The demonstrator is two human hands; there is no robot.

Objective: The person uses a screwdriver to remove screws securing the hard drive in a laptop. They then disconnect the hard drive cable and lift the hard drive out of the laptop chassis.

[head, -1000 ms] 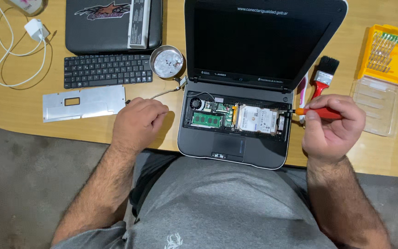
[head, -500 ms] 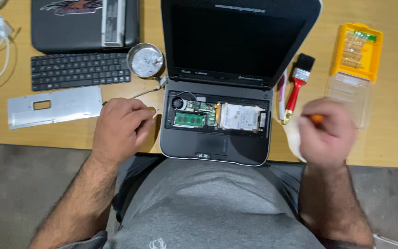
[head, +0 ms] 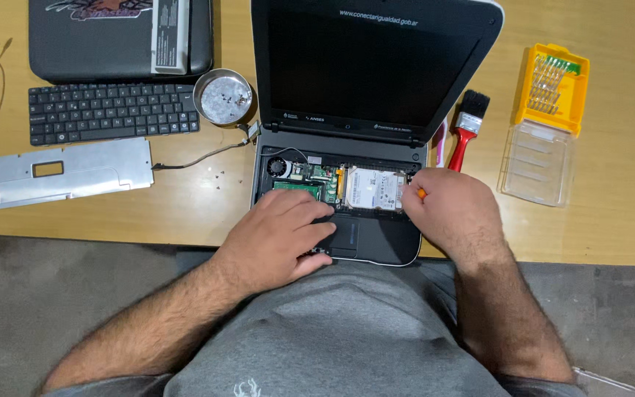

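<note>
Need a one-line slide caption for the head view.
Left hand rests on opened laptop; right hand grips orange-handled tool beside hard drive.

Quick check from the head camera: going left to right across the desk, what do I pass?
Metal cover plate → loose keyboard → round metal dish → left hand on the open laptop → right hand gripping an orange-handled tool → red-handled brush → yellow bit case.

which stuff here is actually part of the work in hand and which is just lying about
In use: opened laptop; its exposed drive; left hand resting on the palm rest; right hand gripping an orange-handled tool.

Lying about: loose keyboard, metal plate, round dish, red brush, yellow bit case, second closed laptop.
</note>
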